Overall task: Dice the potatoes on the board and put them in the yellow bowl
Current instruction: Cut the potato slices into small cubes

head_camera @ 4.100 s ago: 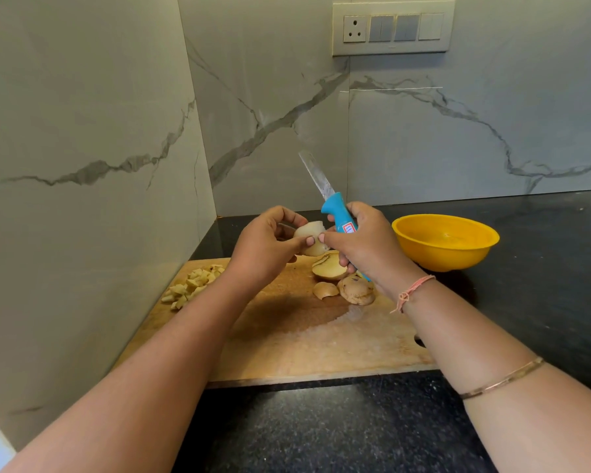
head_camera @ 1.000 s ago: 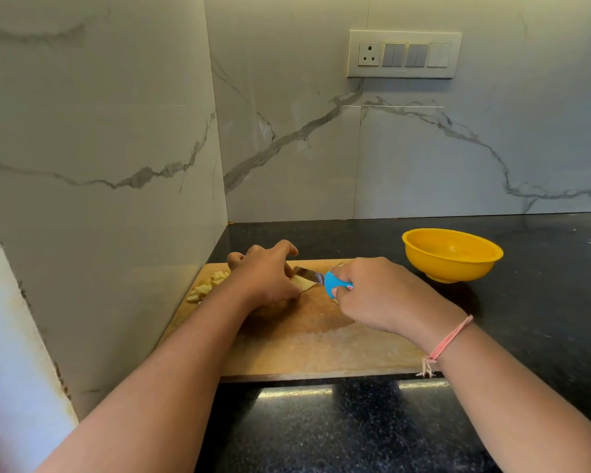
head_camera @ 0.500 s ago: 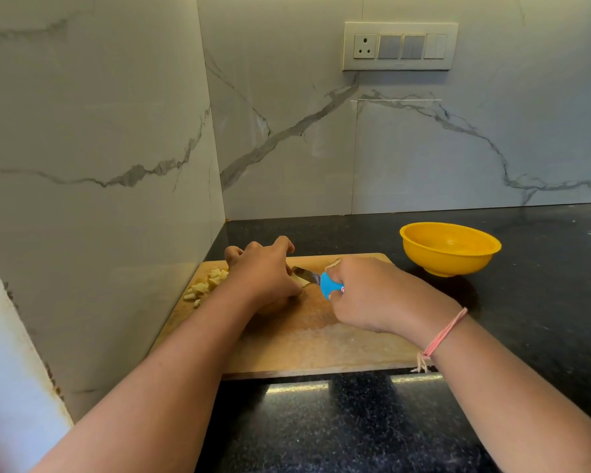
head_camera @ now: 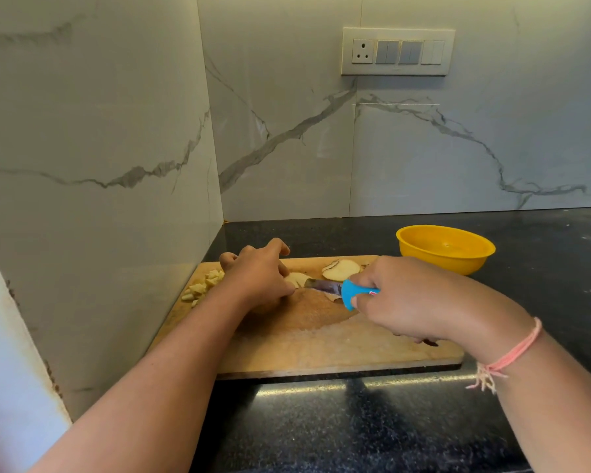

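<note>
Blue-handled knife lies crosswise on the board, tip pointing left at the potato piece pinned by the left hand, fingers curled. The right hand grips the handle. The board's near half lies open.

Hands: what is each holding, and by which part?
Right hand grips the knife by its blue handle; left hand holds a potato piece down from above.

A: Which walls enclose the area?
B: A left wall and a back wall, both pale marble-look panels with grey veins, meeting in a corner. A vertical seam divides the back wall.
A: Fittings?
B: One white switch plate high on the back wall, with a socket at its left end and rocker switches to the right.
A: The surface?
B: Black speckled stone. A pale light reflection lies across it near the front.
</note>
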Motion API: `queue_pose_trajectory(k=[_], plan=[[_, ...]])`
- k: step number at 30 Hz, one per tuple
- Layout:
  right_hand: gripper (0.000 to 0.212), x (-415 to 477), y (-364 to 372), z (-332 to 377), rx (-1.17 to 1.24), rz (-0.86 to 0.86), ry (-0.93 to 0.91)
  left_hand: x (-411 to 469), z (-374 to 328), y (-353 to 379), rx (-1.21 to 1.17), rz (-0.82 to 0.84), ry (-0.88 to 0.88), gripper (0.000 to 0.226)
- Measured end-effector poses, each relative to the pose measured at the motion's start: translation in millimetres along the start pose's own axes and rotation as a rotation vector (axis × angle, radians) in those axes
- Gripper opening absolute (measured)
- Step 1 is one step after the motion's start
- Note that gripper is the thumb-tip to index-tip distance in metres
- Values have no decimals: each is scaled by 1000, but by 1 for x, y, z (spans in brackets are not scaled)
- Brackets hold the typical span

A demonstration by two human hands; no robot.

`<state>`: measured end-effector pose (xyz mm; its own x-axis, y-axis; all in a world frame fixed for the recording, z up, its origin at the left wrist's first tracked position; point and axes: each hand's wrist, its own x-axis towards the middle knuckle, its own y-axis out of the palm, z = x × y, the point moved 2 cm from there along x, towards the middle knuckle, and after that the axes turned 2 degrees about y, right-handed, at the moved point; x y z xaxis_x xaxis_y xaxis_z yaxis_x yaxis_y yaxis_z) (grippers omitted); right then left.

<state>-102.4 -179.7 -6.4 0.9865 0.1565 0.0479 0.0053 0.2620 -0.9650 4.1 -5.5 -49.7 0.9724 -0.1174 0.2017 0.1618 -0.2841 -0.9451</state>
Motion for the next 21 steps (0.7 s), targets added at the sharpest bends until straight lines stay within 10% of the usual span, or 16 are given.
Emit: queue_pose_trajectory(k=[21], plan=[[34, 22, 29, 33, 78, -25, 19, 11, 10, 4, -101, -30, -88, 54]])
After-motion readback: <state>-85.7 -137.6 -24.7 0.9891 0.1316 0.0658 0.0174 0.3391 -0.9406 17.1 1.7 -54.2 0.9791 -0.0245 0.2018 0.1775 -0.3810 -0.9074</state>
